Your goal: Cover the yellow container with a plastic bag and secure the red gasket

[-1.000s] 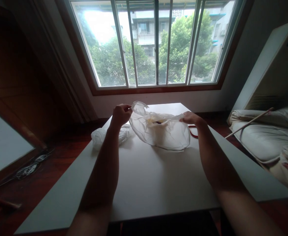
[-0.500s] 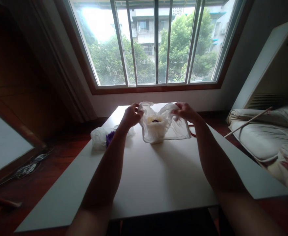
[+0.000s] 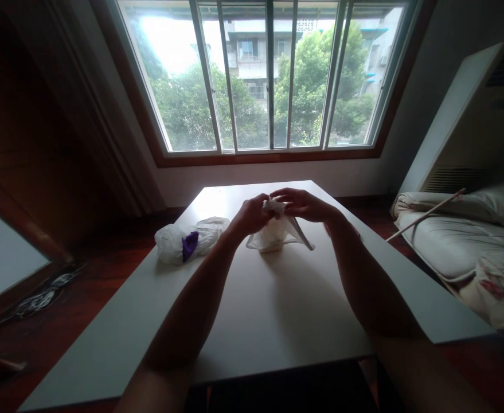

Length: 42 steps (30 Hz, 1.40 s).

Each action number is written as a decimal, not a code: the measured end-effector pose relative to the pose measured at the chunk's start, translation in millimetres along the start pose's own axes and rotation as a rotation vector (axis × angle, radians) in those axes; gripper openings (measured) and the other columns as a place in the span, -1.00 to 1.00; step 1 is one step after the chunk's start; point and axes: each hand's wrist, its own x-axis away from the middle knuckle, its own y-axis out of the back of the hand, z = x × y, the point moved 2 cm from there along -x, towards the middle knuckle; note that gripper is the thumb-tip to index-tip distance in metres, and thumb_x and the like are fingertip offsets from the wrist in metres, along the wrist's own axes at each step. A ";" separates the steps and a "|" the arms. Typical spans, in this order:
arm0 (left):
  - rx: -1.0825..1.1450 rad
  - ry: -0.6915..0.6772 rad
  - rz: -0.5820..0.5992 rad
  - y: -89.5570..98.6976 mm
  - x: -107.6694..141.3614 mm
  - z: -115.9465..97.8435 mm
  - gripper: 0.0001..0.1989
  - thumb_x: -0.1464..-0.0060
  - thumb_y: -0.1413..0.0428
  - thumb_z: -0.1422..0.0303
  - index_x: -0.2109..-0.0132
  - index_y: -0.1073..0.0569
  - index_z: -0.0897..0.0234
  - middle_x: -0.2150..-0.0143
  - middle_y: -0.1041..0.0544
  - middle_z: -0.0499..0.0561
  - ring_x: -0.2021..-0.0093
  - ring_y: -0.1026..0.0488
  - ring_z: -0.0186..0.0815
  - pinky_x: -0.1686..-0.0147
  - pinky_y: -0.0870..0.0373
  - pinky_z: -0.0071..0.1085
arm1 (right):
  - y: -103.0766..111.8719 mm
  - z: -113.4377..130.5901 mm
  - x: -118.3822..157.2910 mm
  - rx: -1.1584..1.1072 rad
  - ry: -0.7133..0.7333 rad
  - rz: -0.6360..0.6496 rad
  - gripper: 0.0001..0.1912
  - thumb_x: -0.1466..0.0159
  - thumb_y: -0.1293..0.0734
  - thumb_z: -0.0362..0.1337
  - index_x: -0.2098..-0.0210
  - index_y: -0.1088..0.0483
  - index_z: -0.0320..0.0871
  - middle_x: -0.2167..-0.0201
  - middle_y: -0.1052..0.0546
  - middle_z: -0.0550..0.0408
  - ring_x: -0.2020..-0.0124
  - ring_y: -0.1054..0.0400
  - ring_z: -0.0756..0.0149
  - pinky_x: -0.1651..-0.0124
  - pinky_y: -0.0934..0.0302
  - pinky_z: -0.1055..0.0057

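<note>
At the centre of the frame, my hands have just drawn together; half a second ago they held the mouth of a white plastic bag spread wide. My left hand [image 3: 256, 215] has its grip clamped on the bunched top of the white plastic bag [image 3: 271, 236], which sits on the table around a pale shape I cannot make out. My right hand [image 3: 305, 205] arches its fingers over the same bunched plastic; I cannot tell whether that grip is closed. I judge that the opening is now gathered in, with a loose corner jutting right.

At the lower left of the frame, tangled cables [image 3: 43, 298] lie on the dark red floor [image 3: 84, 304]. Left of centre, a crumpled clear bag [image 3: 170, 241] with a purple patch [image 3: 190, 246] rests on the table. The white table [image 3: 243, 321] fills the lower middle, below a bright window [image 3: 256, 109] at the top. At the right, a thin stick [image 3: 426, 215] lies against pale padded bedding [image 3: 445, 241].
</note>
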 end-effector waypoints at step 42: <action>-0.179 0.008 -0.140 7.9 -8.2 15.2 -0.81 0.02 0.02 0.53 0.34 -0.48 0.27 0.45 -0.52 -0.05 0.41 -0.42 -0.31 0.34 -0.33 -0.42 | -7.0 -34.0 -11.0 0.202 0.030 -0.247 -0.34 -0.09 -0.49 -0.17 -0.18 -0.41 -0.17 -0.04 -0.55 -0.12 0.11 -0.49 0.14 0.09 -0.41 0.25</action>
